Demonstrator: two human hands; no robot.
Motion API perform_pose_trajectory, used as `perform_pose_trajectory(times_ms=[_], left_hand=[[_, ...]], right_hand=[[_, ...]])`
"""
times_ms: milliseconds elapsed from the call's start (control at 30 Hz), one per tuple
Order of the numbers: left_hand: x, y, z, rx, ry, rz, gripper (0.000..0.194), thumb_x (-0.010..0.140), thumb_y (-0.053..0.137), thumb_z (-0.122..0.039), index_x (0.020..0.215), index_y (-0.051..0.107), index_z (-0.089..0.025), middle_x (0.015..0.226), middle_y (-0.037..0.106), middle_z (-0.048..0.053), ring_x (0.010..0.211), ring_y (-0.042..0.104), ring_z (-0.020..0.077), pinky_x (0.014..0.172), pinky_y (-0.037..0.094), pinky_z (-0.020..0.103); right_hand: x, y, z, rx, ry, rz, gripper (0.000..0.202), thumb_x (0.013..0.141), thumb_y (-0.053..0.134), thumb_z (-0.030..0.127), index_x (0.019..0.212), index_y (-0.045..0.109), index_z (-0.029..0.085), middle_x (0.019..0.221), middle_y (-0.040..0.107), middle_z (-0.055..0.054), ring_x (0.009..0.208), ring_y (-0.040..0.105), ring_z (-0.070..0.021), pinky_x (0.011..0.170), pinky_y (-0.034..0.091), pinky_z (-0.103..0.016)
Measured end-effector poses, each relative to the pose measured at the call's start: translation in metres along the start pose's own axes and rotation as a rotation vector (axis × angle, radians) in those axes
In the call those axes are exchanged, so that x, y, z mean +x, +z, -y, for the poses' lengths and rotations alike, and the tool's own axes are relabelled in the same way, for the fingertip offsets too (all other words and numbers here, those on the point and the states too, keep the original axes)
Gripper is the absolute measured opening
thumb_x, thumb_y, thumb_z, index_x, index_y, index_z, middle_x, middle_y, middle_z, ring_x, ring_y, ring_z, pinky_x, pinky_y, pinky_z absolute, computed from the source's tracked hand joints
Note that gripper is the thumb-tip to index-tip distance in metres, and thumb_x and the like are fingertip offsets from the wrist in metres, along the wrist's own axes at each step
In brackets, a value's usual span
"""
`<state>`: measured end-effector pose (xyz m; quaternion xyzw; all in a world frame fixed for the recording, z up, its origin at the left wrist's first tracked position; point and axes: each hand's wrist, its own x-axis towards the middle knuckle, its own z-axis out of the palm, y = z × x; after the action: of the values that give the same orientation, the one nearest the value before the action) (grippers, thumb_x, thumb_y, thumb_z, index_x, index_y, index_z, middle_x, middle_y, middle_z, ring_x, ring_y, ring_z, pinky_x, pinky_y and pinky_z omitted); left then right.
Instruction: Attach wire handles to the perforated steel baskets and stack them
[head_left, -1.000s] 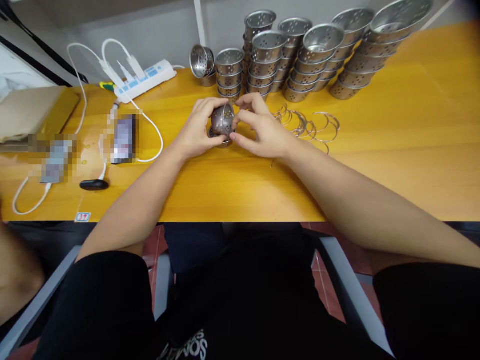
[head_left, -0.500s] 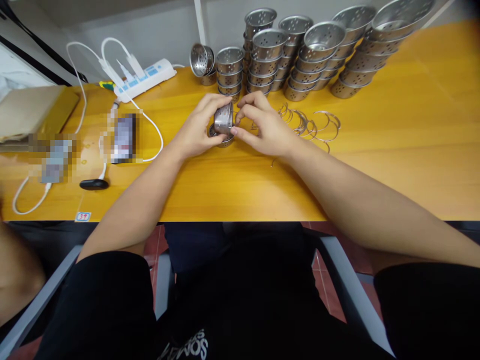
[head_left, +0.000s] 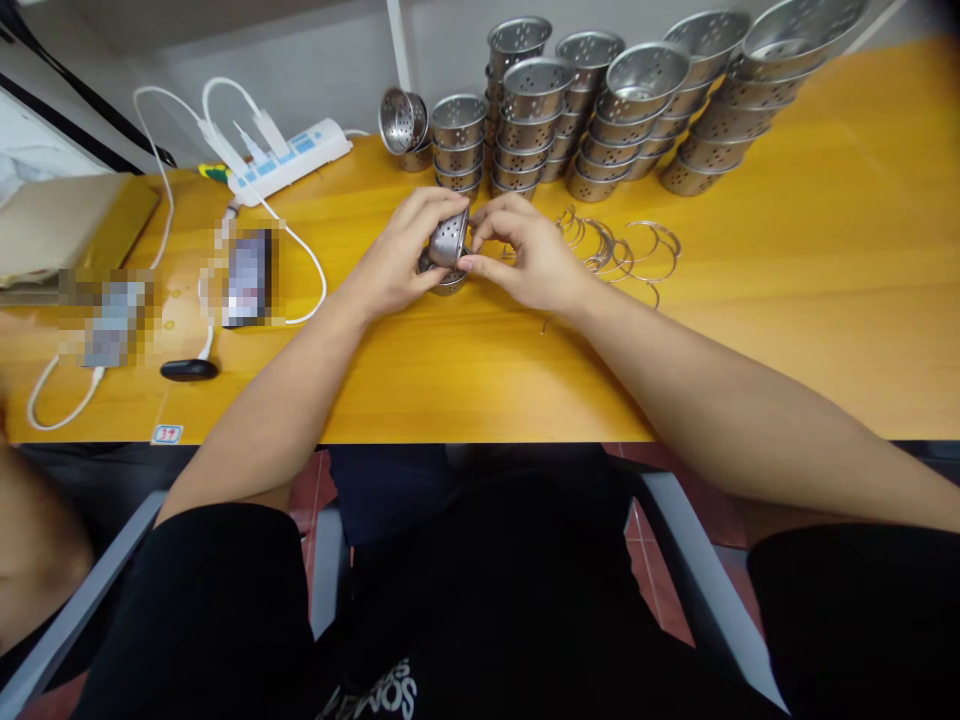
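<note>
My left hand (head_left: 401,245) is closed around a small perforated metal cup (head_left: 448,240), which lies tipped on its side with its mouth turned right and slightly down. Just beneath it, a second perforated cup (head_left: 450,284) sits on the table, partly covered by my left hand. At the held cup's rim, my right hand (head_left: 525,250) has thumb and fingers pinched together. Whatever is between those fingertips is too small to make out. Thin wire rings (head_left: 600,245) lie loose on the table, right behind my right hand.
Stacks of perforated metal cups (head_left: 532,130) line the back of the wooden table (head_left: 465,390). At left are a power strip (head_left: 292,160) with white cables, two blurred devices, a black oval object (head_left: 189,370) and a package (head_left: 67,225). Another person's arm (head_left: 34,550) shows at far left.
The held cup has tilted, its mouth turning from sideways to slightly downward. My right fingers have curled in closer at its rim. Both arms stay almost in place.
</note>
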<state>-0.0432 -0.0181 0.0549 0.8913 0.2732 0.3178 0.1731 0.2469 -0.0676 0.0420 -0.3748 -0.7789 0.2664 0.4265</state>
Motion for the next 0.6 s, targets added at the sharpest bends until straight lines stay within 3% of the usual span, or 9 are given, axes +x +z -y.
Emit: perform_pose_trajectory(times_ms=[133,367,600], left_hand=[[-0.001,-0.001,0.002,-0.006,0.029,0.019,0.084,0.106,0.101,-0.054,0.182,0.069,-0.040,0.185,0.070,0.018,0.179,0.066,0.0517,0.159,0.047,0.078],[-0.002,0.001,0.009,0.018,0.031,0.010,0.092,0.100,0.103,-0.048,0.185,0.067,-0.041,0.186,0.071,0.016,0.179,0.065,0.0522,0.158,0.048,0.079],[-0.005,-0.002,0.009,0.054,0.000,-0.045,0.082,0.108,0.093,-0.051,0.184,0.065,-0.043,0.186,0.070,0.013,0.180,0.063,0.0490,0.158,0.048,0.082]], right_hand=[[0.001,-0.006,-0.001,-0.022,-0.014,0.006,0.087,0.095,0.072,0.128,0.111,0.090,0.045,0.144,0.089,-0.011,0.146,0.070,-0.0517,0.139,0.056,-0.083],[0.002,-0.020,-0.007,-0.075,-0.067,0.059,0.062,0.109,0.090,0.099,0.110,0.092,0.037,0.134,0.087,-0.015,0.137,0.080,-0.0526,0.130,0.068,-0.082],[-0.001,-0.015,-0.013,-0.163,-0.015,-0.052,0.061,0.113,0.086,0.098,0.124,0.094,0.038,0.142,0.080,-0.018,0.140,0.075,-0.0546,0.133,0.065,-0.086]])
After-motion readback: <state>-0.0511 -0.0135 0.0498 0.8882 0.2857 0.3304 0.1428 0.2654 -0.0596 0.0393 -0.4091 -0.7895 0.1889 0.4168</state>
